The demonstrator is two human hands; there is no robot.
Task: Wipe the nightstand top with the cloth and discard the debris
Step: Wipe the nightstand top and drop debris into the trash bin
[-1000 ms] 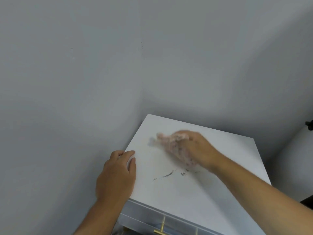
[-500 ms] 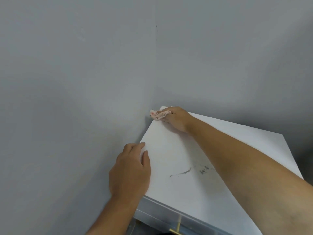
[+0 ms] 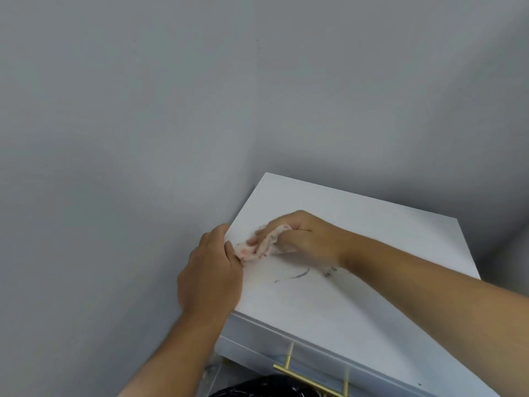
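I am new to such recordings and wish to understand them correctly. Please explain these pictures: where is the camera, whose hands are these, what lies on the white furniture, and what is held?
There is no machine: a person works with bare hands. Every picture comes from one camera worn on the head, looking down. The white furniture is a nightstand against grey walls. On its top lie dark dirt streaks. The right hand grips a crumpled spotted cloth and presses it on the top. The left hand rests at the left edge, thumb touching the cloth; whether it grips anything is unclear. Below are a gold drawer handle and something black.
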